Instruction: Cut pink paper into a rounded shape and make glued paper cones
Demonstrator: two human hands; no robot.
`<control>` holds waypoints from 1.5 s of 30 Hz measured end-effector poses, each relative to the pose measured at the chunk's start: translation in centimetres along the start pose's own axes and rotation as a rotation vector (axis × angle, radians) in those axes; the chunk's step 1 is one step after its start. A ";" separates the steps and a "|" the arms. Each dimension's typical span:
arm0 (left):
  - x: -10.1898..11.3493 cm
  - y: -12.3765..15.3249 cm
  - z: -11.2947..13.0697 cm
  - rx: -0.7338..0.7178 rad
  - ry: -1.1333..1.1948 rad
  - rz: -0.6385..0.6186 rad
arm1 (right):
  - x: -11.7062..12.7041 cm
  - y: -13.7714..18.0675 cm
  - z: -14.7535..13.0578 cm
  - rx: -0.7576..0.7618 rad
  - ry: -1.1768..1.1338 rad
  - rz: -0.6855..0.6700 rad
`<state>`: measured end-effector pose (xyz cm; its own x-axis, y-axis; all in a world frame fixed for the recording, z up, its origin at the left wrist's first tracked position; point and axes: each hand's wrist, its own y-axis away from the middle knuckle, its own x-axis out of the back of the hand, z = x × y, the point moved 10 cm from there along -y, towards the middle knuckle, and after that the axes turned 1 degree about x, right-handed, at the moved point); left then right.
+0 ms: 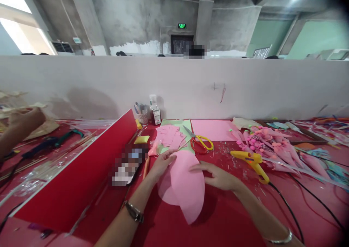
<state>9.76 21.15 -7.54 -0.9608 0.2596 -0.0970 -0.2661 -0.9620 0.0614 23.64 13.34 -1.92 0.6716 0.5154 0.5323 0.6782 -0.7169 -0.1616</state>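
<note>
A curved sheet of pink paper (188, 185), pointed at its lower end, hangs in front of me over the red tabletop. A second pink piece (166, 191) shows behind it at the left. My left hand (164, 163) grips the paper's upper left edge, thumb and fingers closed on it. On the opposite edge, my right hand (219, 176) pinches the paper, one finger lying across its front and the others partly hidden behind. Just beyond the paper lie scissors (201, 141) with yellow and red handles and a stack of small pink paper pieces (171, 135).
A yellow glue gun (252, 163) with a black cord lies right, near pink paper cones (268, 145). A red divider board (81, 174) and a blurred phone (129, 167) are left. A bottle (155, 110) stands behind. Another person's hand (25, 120) is far left.
</note>
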 end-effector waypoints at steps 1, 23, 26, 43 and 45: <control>0.2 0.0 0.1 -0.004 -0.015 0.015 | -0.1 -0.1 0.2 0.003 0.012 0.009; 1.6 0.9 1.1 -0.021 -0.236 0.131 | -0.2 0.0 3.1 -0.045 0.045 0.114; 0.5 1.0 0.3 0.045 -0.212 0.017 | 0.2 0.2 3.0 -0.023 0.066 0.126; 2.1 0.7 -0.8 0.064 0.090 0.186 | -0.2 -0.1 0.2 0.086 0.478 0.212; 2.2 0.7 -1.0 0.070 0.116 0.200 | -0.9 -0.2 -0.5 0.132 0.594 0.216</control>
<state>7.54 21.00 -8.66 -0.9807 0.0490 -0.1894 -0.0799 -0.9840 0.1593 22.72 12.82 -1.95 0.5433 -0.0084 0.8395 0.6027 -0.6922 -0.3970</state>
